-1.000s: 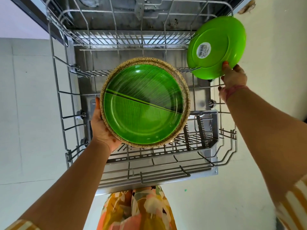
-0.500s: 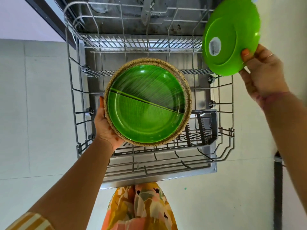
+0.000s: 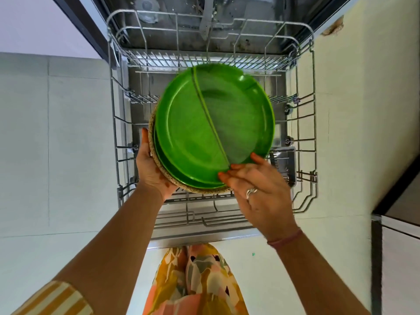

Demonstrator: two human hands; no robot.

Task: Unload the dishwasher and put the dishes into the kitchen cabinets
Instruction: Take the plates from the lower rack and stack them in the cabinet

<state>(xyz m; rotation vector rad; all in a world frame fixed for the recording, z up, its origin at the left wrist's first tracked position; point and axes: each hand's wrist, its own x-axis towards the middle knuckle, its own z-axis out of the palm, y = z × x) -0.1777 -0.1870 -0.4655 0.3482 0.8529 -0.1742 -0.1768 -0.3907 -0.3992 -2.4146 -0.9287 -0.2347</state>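
Left hand (image 3: 151, 171) grips the plate stack (image 3: 213, 126) above the dishwasher rack (image 3: 314, 133) while right hand (image 3: 261, 189) steadies the top plate's rim, fingers extended; likely light, rigid, slippery; support underneath.

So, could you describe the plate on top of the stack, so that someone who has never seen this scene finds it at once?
Look above the pulled-out dishwasher rack, where the left hand holds a stack of plates. The top green plate is the one the right hand touches at its near edge. It sits shifted to the right, over another green plate and a speckled tan-rimmed plate.
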